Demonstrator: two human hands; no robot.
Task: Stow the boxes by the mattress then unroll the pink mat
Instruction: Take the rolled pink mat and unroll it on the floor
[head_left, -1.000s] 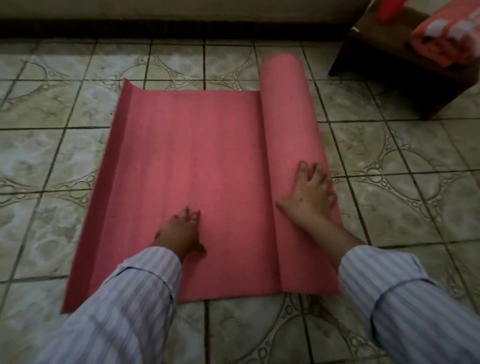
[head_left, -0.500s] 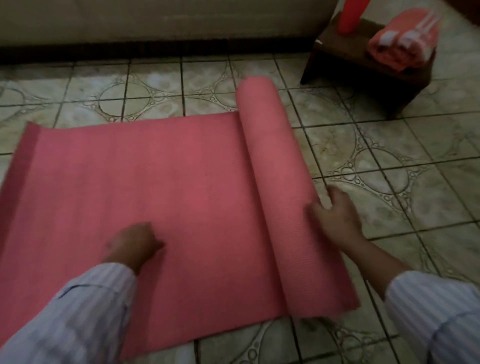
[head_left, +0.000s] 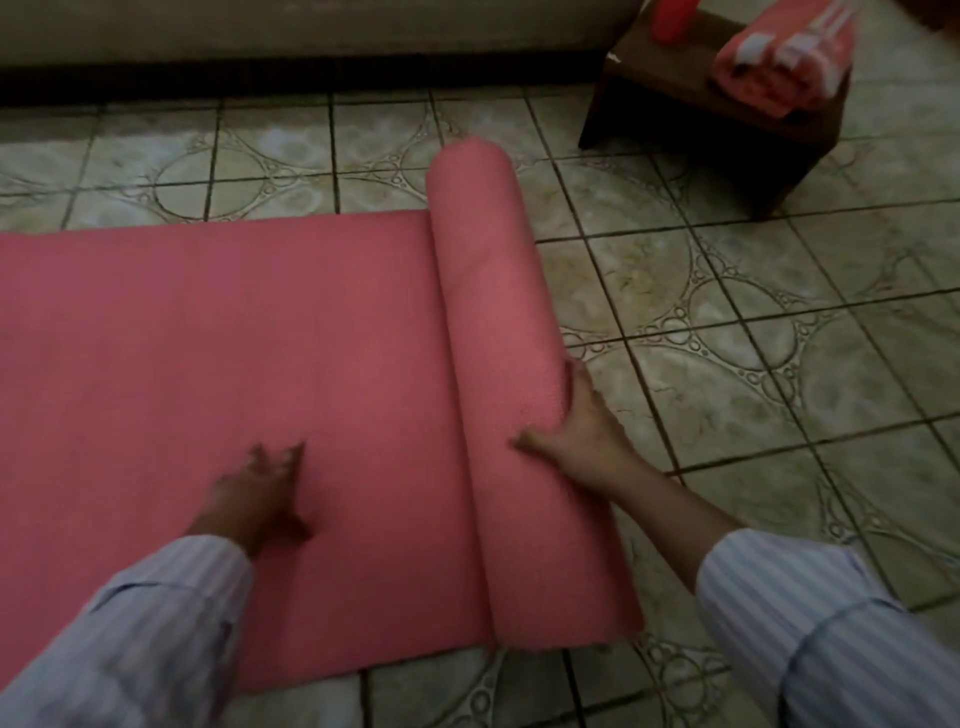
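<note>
The pink mat lies partly unrolled on the tiled floor, its flat part running off the left edge of the view. The part still rolled up forms a thick tube at the mat's right side. My right hand rests on the right flank of that tube, thumb on top and fingers around its far side. My left hand presses flat on the unrolled sheet, fingers spread, holding nothing. No boxes are in view.
A mattress edge runs along the top, with a dark gap under it. A dark wooden stool stands at the upper right, carrying folded orange-and-white cloth and a red object. Patterned tiles lie right of the roll.
The roll has moved to the right and more flat mat lies open on the left. My right hand slid from the top of the roll to its right side. My view shifted right.
</note>
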